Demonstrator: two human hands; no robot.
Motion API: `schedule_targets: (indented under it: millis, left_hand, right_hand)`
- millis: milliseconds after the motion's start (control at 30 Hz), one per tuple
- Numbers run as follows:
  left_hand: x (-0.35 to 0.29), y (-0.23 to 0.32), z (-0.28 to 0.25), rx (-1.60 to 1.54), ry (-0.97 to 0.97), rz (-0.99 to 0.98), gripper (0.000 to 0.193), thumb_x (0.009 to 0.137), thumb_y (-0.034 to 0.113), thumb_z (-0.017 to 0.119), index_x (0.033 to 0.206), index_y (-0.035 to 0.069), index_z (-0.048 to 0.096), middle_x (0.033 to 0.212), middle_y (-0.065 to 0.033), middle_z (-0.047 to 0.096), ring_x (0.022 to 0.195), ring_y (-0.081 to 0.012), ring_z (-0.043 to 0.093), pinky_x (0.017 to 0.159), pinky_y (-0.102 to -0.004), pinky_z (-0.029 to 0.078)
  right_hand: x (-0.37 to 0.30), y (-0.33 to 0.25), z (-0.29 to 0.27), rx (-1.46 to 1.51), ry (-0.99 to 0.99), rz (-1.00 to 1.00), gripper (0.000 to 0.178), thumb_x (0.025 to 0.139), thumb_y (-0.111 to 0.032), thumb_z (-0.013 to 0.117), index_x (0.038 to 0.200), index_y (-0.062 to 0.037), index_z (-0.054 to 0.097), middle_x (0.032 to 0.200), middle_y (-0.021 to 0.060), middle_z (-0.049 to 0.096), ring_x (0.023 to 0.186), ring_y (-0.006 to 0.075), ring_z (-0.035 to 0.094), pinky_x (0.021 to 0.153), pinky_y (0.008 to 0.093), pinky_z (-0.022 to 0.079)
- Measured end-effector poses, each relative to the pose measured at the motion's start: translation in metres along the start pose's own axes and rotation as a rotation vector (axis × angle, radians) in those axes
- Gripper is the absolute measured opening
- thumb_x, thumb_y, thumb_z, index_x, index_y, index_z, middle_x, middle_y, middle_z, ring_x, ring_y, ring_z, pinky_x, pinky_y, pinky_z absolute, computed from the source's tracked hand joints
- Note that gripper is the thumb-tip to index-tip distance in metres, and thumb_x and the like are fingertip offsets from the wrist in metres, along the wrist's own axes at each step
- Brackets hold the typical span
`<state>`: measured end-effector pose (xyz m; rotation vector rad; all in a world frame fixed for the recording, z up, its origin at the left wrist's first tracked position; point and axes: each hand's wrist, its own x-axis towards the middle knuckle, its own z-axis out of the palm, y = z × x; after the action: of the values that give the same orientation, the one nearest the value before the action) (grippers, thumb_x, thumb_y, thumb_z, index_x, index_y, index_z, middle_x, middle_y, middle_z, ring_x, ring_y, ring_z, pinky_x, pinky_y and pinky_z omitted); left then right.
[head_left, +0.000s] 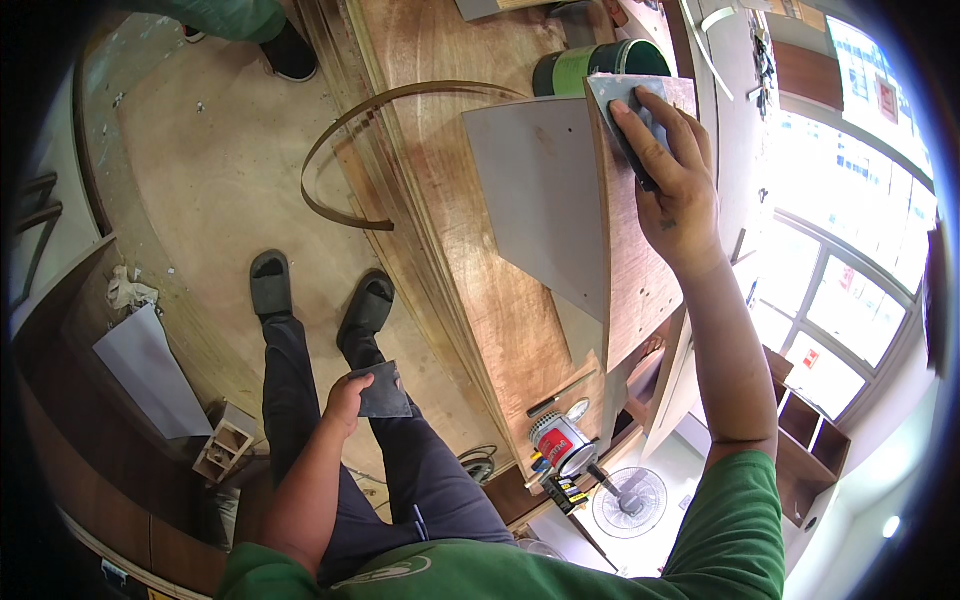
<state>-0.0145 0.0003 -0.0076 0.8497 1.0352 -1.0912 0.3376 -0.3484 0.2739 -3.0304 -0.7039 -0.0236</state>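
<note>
My right hand (677, 180) reaches to the far end of a reddish-brown wooden panel (636, 270). Its fingers lie along a flat dark grey piece (630, 135), perhaps a spreader or sanding pad, pressed against the panel; the thumb is mostly hidden. Over my lap, my left hand (345, 402) grips a flat, square dark grey piece (388, 392) with worn edges, its exact kind unclear. A grey board (545, 185) with an angled edge adjoins the wooden panel. Just beyond the right hand lies a dark green tub (645, 58) with a light green label.
A thin curved brown strip (312, 160) rests over stacked wooden sheets (430, 200). Nearer me stands a red and silver power tool (563, 443). At right are a standing fan (630, 502) and windows. Another person's shoe (290, 52) is on the floor, far left.
</note>
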Motion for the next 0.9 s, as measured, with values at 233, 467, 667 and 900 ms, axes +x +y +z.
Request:
schedule_targets:
  millis: [233,467,667,900]
  left_hand:
    - [-0.003,0.007,0.005,0.003,-0.014,-0.007,0.032,0.086,0.021,0.068,0.107,-0.002,0.069,0.099,-0.0092,0.072,0.087,-0.0200,0.067,0.085,-0.0311,0.049]
    - [-0.001,0.006,0.005,0.010,-0.004,0.000,0.033,0.085,0.022,0.069,0.108,-0.002,0.069,0.099,-0.0089,0.072,0.088,-0.0200,0.066,0.086,-0.0313,0.049]
    - [0.000,0.005,0.004,-0.001,-0.027,0.008,0.032,0.086,0.021,0.067,0.108,-0.002,0.069,0.099,-0.0089,0.072,0.088,-0.0201,0.067,0.086,-0.0313,0.049]
    - [-0.015,0.026,0.019,-0.076,-0.154,0.048,0.033,0.088,0.018,0.064,0.113,-0.003,0.067,0.105,-0.0113,0.072,0.095,-0.0221,0.068,0.089,-0.0344,0.052]
  right_hand:
    - [-0.002,0.000,-0.004,0.043,-0.034,0.028,0.082,0.063,0.015,0.055,0.134,-0.0242,0.063,0.139,0.0125,0.054,0.120,0.0380,0.051,0.104,0.0444,0.046]
    - [-0.005,-0.006,-0.013,0.071,-0.092,0.068,0.082,0.063,0.015,0.055,0.135,-0.0232,0.063,0.139,0.0136,0.054,0.118,0.0364,0.052,0.105,0.0443,0.045]
    - [-0.013,-0.006,-0.016,0.104,-0.131,0.072,0.081,0.063,0.016,0.054,0.135,-0.0210,0.063,0.139,0.0150,0.053,0.119,0.0374,0.052,0.105,0.0437,0.045]
    - [-0.023,-0.016,-0.033,0.104,-0.174,0.110,0.074,0.066,0.015,0.056,0.131,-0.0189,0.065,0.135,0.0143,0.056,0.118,0.0357,0.052,0.102,0.0430,0.046]
